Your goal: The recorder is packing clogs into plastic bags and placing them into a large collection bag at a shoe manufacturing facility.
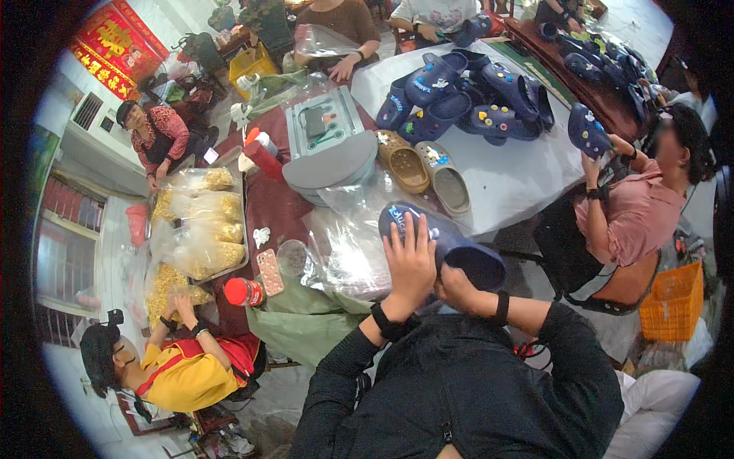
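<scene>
1. At the left of the frame, clear bags (218, 208) bulging with small yellow pieces lie in rows on a shallow tray.
2. Nearer the middle, a red-lidded jar (243, 291) lies tilted beside a pink phone (270, 273); a clear round tub (292, 258) is just right of the phone, its contents too unclear to tell.
3. An orange crate (671, 307) stands at the right edge, and a yellow basket (252, 67) at the upper left.
4. Just below the centre lies a navy clog (453, 243), its toe to the left and its heel to the right. The left hand (413, 264) rests across the toe, fingers straight and spread. The right hand (459, 289) is at the clog's lower edge, fingers curled; I cannot tell whether they grasp it.
5. Above the hands, the worktop (535, 183) is white at the right and dark red at the left. It carries a tan clog (403, 162) beside a grey clog (448, 180), a heap of navy clogs (497, 118) and a grey machine (325, 126). Clear plastic (348, 249) and green cloth (298, 325) lie nearer the person.
6. Around the room, a person in yellow (191, 382) works at the lower left and a person in pink (638, 210) lifts another navy clog (587, 131) at the right. A red banner (118, 46) hangs at the upper left.
</scene>
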`<action>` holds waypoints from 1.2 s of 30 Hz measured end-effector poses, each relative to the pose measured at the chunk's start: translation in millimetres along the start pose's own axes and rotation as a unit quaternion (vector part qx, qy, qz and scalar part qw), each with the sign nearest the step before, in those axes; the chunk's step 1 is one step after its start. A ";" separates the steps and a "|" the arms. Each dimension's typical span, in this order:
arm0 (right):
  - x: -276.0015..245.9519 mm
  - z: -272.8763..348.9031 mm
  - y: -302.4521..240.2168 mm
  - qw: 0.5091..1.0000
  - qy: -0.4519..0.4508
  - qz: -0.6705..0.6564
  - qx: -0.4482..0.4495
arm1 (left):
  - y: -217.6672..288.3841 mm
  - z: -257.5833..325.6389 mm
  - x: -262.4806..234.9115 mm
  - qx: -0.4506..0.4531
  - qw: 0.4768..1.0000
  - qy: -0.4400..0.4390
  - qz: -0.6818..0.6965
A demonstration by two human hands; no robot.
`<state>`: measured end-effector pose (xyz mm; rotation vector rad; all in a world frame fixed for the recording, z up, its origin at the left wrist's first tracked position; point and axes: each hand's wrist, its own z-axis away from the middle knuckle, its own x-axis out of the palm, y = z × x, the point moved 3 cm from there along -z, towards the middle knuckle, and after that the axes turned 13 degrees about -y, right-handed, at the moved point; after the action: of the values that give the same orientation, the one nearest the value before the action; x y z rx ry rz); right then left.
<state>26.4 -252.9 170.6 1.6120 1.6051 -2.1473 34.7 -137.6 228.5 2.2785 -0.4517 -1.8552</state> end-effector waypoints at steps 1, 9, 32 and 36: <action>-3.0 -2.1 -4.9 1.000 -0.021 0.013 -0.017 | 3.9 -1.8 -10.4 0.007 1.000 -0.004 -0.011; -19.5 -93.3 4.7 0.981 0.055 -0.072 -0.171 | -8.2 -25.9 -23.7 0.043 0.999 0.007 -0.020; 41.1 -275.0 71.8 0.975 -0.052 -0.023 -0.215 | -146.4 -122.7 43.0 -0.128 0.962 0.008 0.240; 50.6 -280.5 66.9 0.960 -0.100 0.028 -0.261 | -162.8 -115.7 46.2 -0.153 0.964 0.025 0.214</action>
<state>235.2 -58.7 104.0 1.2175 1.8251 -1.6001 176.5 -7.0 158.7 1.8444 -0.5544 -1.5272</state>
